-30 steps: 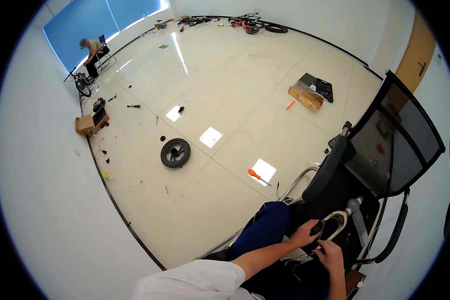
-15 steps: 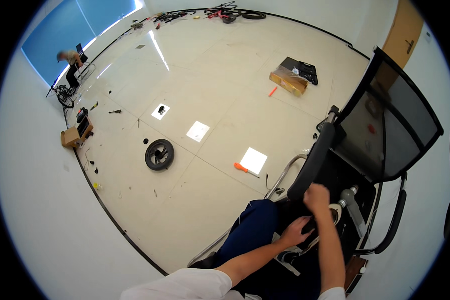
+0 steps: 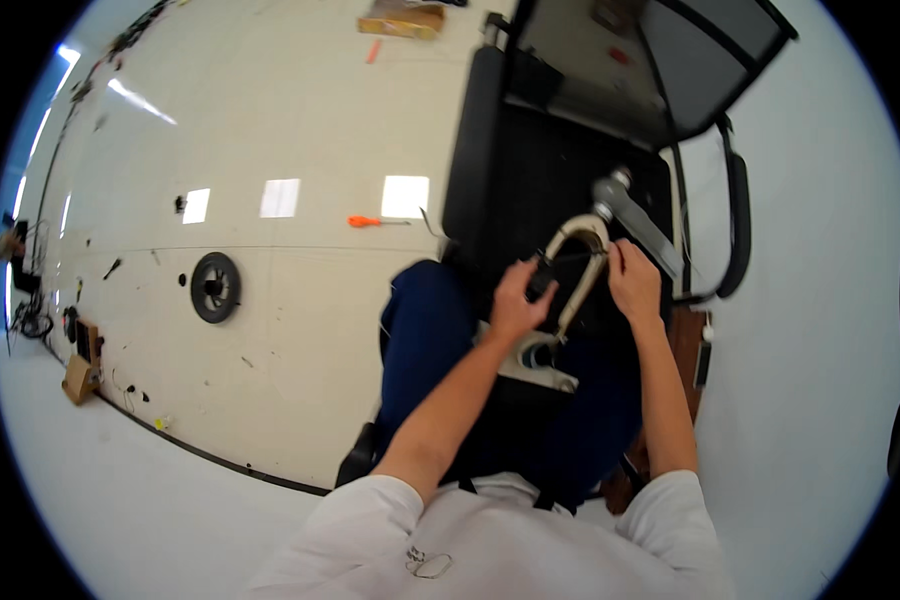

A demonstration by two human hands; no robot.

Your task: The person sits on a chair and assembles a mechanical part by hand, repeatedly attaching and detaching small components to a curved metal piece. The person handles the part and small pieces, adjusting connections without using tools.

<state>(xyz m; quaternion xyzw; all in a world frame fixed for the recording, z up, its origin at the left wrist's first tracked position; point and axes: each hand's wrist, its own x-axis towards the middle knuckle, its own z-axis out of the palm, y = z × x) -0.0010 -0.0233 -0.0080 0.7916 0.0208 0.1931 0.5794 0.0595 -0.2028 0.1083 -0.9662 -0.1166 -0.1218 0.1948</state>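
Note:
A cream two-legged fork [image 3: 582,228] lies on the black chair seat [image 3: 560,150] in front of me, its grey metal stem [image 3: 610,193] pointing away. My left hand [image 3: 515,303] closes around a black part [image 3: 541,279] beside the fork's left leg. On the other side, my right hand [image 3: 634,282] is closed in a pinch by the right leg, near a thin dark piece spanning between the legs. What its fingertips hold is hidden. Nearer to me, a pale bracket with a round dark opening [image 3: 540,357] rests close to my lap.
The chair's armrests [image 3: 473,145] and mesh back [image 3: 610,65] enclose the seat. On the tiled floor at left are an orange screwdriver [image 3: 365,221], a black wheel [image 3: 215,287] and white sheets [image 3: 281,198]. A cardboard box [image 3: 78,380] stands by the wall; another person [image 3: 10,250] is far left.
My view has swung right and down toward the chair. My right hand has come down from beside the armrest to the fork's right leg; the left now shows a black part in its grasp.

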